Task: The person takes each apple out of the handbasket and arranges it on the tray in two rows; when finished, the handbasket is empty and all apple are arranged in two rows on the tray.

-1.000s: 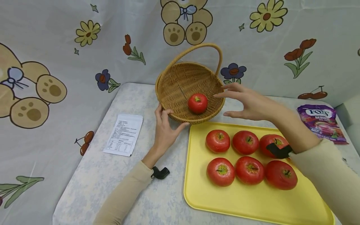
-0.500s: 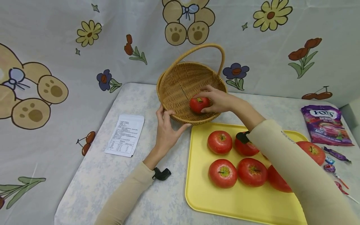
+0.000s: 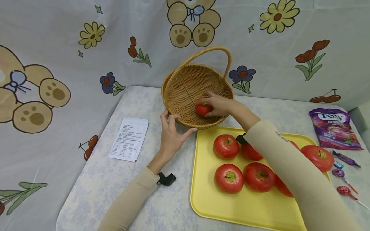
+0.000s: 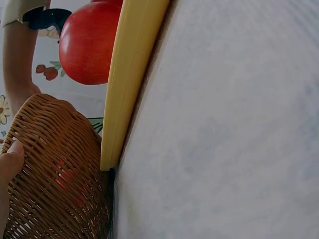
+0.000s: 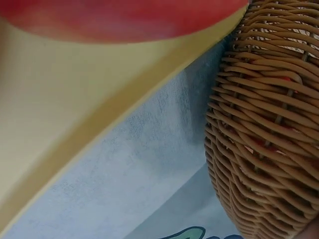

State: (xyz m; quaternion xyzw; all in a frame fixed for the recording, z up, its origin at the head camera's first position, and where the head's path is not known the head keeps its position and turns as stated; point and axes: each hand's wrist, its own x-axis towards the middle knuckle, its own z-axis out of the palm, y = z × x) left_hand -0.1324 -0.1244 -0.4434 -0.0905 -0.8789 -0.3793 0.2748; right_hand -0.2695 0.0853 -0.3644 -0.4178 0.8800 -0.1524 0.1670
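Note:
A wicker basket (image 3: pixel 186 85) with an arched handle stands at the back, tilted so its mouth faces me. My left hand (image 3: pixel 171 134) grips the near left of its rim, fingertips over the edge and thumb spread along the underside; the left wrist view shows a fingertip on the weave (image 4: pixel 55 144). Inside the basket lies one red apple (image 3: pixel 201 110). My right hand (image 3: pixel 220 105) reaches in over the right rim and holds this apple, fingers over its top and thumb at its near side. The right wrist view shows mostly the basket's outer wall (image 5: pixel 269 114).
A yellow tray (image 3: pixel 245 208) in front of the basket bears several red apples (image 3: pixel 229 178), some partly behind my right sleeve. To the right lie a purple candy bag (image 3: pixel 335 128), a wrapped candy (image 3: pixel 346 159) and lollipops (image 3: pixel 344 191). A white printed packet (image 3: pixel 128 139) lies left.
My right hand has moved left from the basket's right rim into the basket and taken hold of the apple, which has shifted slightly left. My left hand keeps its grip on the rim.

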